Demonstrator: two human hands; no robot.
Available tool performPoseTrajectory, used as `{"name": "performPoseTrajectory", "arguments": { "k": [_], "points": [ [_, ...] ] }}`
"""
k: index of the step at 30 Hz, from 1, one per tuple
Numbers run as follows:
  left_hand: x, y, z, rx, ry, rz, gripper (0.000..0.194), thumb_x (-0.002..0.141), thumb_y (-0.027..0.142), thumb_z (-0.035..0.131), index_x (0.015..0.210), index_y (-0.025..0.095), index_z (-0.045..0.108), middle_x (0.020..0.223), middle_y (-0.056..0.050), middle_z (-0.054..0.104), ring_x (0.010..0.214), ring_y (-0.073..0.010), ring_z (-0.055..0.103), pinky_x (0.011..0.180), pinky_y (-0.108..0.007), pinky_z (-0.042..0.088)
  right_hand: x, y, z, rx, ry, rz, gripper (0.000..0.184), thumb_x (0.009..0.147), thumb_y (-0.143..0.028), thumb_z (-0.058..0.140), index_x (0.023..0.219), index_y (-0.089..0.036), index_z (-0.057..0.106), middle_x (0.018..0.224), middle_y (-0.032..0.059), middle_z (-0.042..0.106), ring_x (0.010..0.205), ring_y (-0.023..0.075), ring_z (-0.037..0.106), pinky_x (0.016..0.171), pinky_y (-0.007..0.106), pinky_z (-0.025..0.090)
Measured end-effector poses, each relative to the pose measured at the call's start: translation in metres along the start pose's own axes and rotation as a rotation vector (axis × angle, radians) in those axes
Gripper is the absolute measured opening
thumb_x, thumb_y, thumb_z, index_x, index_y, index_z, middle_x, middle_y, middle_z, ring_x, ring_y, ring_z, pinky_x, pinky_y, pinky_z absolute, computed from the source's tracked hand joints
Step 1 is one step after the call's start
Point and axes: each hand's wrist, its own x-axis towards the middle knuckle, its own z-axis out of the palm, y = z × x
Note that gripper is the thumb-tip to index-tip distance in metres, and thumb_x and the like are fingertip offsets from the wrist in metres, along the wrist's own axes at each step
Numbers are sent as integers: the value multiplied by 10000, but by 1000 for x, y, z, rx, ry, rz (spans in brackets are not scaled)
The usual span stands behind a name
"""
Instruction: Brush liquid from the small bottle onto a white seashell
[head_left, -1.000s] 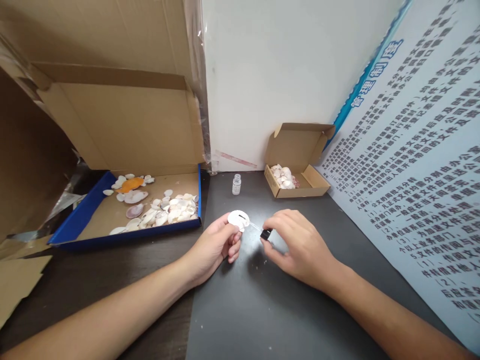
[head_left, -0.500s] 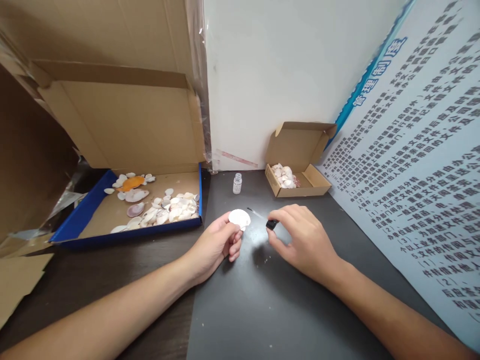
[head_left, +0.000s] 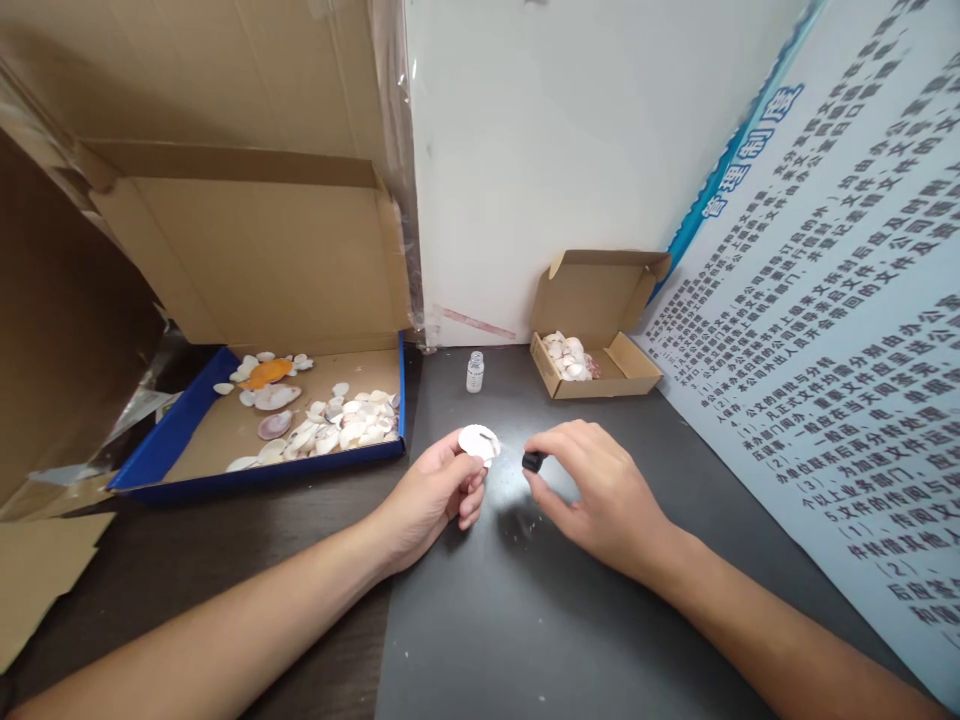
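Observation:
My left hand (head_left: 442, 482) pinches a white seashell (head_left: 474, 441) between thumb and fingers, its pale face turned up. Across from it, my right hand (head_left: 589, 478) grips a brush cap (head_left: 532, 461), black and small, in the fingertips. The cap's thin clear stem points toward the shell and is hard to see against the shiny table; the dark brush tip shows over the shell's face, and I cannot tell whether it touches. Behind both hands a small clear glass bottle (head_left: 475, 373) with a printed label stands upright, its neck uncapped.
On the left lies a blue-sided cardboard box (head_left: 255, 472) with loose shells (head_left: 352, 420) and an orange shell (head_left: 267, 374). A smaller open cardboard box (head_left: 600, 386) with shells sits at the back right. A white panel (head_left: 600, 130) and a printed board (head_left: 840, 360) border the table.
My right hand drew the brush back from the shell to the right, then brought it in over the shell again. My left hand keeps hold of the shell, almost still.

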Motion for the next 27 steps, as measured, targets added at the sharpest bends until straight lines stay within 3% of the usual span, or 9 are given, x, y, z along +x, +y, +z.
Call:
{"name": "performPoseTrajectory", "arguments": {
  "k": [3, 7, 13, 16, 21, 25, 27],
  "points": [
    [0, 0, 0, 16, -2, 4, 123, 785, 200, 586, 792, 194, 463, 588, 76, 403, 430, -46, 350, 406, -175, 306, 0, 1, 0, -14, 45, 61, 115, 880, -145, 558, 987, -188, 564, 849, 51, 645, 776, 205, 569, 707, 348, 429],
    [1, -1, 0, 29, -5, 14, 131, 783, 205, 587, 784, 196, 457, 592, 77, 410, 429, -45, 349, 406, -174, 309, -1, 1, 0, 98, 35, -6, 148, 895, -155, 557, 1036, -200, 558, 883, 53, 654, 800, 200, 580, 725, 341, 447],
    [1, -3, 0, 53, -11, 19, 150, 782, 228, 603, 781, 198, 456, 589, 81, 405, 423, -43, 342, 405, -178, 307, 0, 2, 0, 36, 104, 52, 156, 882, -127, 563, 1023, -195, 561, 886, 58, 647, 807, 211, 586, 729, 354, 449],
    [2, -3, 0, 59, -18, 20, 147, 785, 225, 595, 772, 197, 451, 591, 80, 408, 422, -42, 345, 405, -179, 310, 0, 1, 0, 99, 58, -13, 171, 882, -130, 568, 1037, -202, 558, 903, 55, 647, 809, 205, 588, 726, 344, 459],
    [2, -4, -2, 67, -36, 21, 131, 792, 227, 593, 796, 200, 465, 582, 85, 406, 415, -44, 338, 402, -181, 309, 1, 4, 0, 3, 85, 79, 164, 868, -106, 546, 997, -205, 564, 891, 56, 638, 816, 215, 586, 738, 363, 457],
    [3, -5, -3, 55, -54, 23, 145, 802, 230, 592, 772, 197, 454, 595, 81, 413, 418, -39, 346, 403, -177, 324, 0, 4, 1, 139, 43, -20, 190, 875, -121, 561, 1037, -219, 550, 916, 49, 635, 821, 197, 588, 738, 340, 476],
    [3, -4, -3, 56, -57, 22, 129, 810, 232, 586, 784, 193, 466, 597, 78, 415, 424, -39, 348, 402, -172, 324, 0, 4, 1, 110, 31, 4, 188, 868, -113, 561, 1023, -219, 554, 911, 48, 635, 817, 202, 587, 735, 347, 472]
  ]
}}
